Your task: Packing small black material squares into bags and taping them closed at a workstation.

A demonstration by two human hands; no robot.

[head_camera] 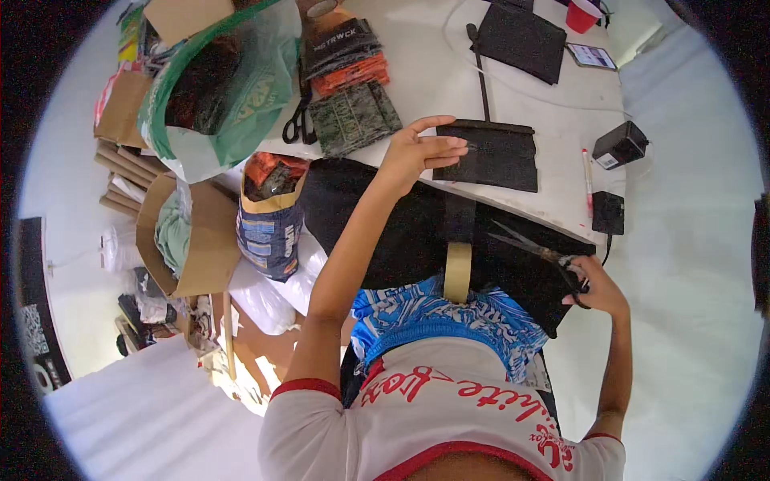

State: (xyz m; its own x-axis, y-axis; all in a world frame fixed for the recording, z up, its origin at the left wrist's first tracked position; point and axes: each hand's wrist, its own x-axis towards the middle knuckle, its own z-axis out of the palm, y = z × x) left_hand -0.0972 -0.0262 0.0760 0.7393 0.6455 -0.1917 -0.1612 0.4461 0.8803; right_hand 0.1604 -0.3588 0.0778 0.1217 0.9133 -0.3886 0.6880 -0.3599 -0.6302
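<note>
My left hand (421, 150) reaches over the table edge, its fingertips pinching what looks like the upper end of a clear tape strip (460, 216). The strip runs down to a tape roll (458, 273) standing on edge at my lap. Beyond the fingertips, a folded black fabric piece (499, 156) lies on the table, a dark strap or rod extending from it. My right hand (595, 285) grips the handles of metal scissors (529, 242), whose parted blades point towards the strip. Black cloth (391, 234) covers my lap above blue-and-white patterned shorts (433, 318).
On the white table (421, 72) are packaged garments (355, 120), black-handled scissors (299, 123), another black fabric piece (523, 42), a phone (591, 56), a red cup (582, 16), a marker (587, 180) and black adapters (621, 145). Left stand a green-rimmed bag (258, 96), a filled sack (269, 240) and a cardboard box (207, 258).
</note>
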